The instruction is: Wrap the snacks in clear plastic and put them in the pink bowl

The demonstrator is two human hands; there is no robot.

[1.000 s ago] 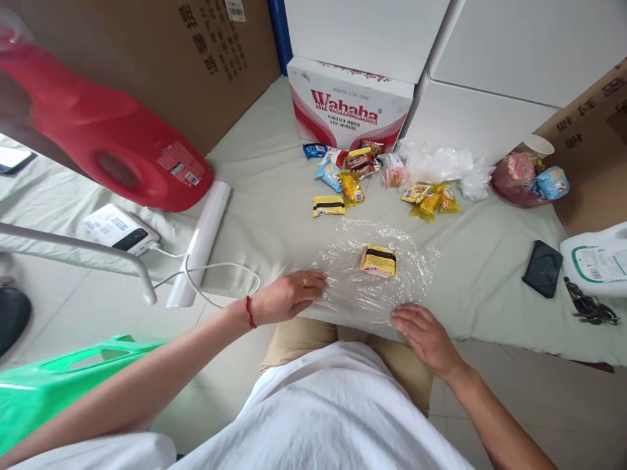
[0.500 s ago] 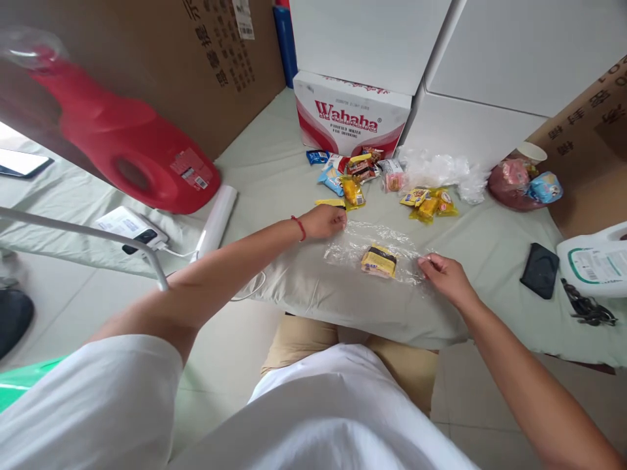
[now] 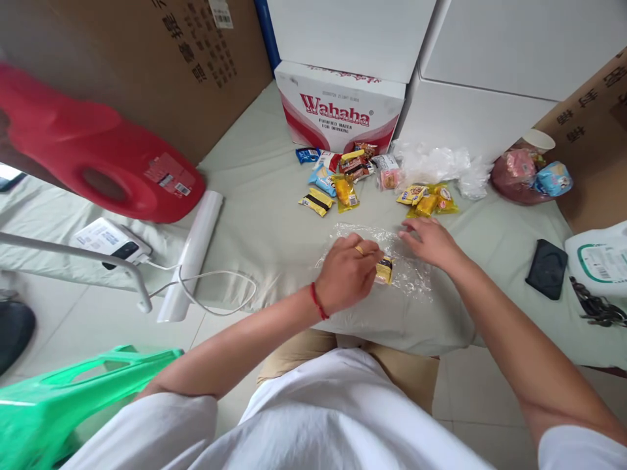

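Observation:
A sheet of clear cling film lies crumpled on the pale green sheet, folded over a yellow snack packet with a dark stripe. My left hand sits closed on top of the film and the packet, covering most of the packet. My right hand rests just behind it at the film's far edge, fingers extended and pressing the film. A second yellow striped packet lies further back to the left.
A heap of snack packets and yellow sweets lies before a Wahaha box. A cling film roll, cable, power bank, red jug, black pouch, keys, green bag.
Both hands went from the film's near edge to its far edge and folded it over the packet. My left hand now presses on the packet; my right has moved left behind it.

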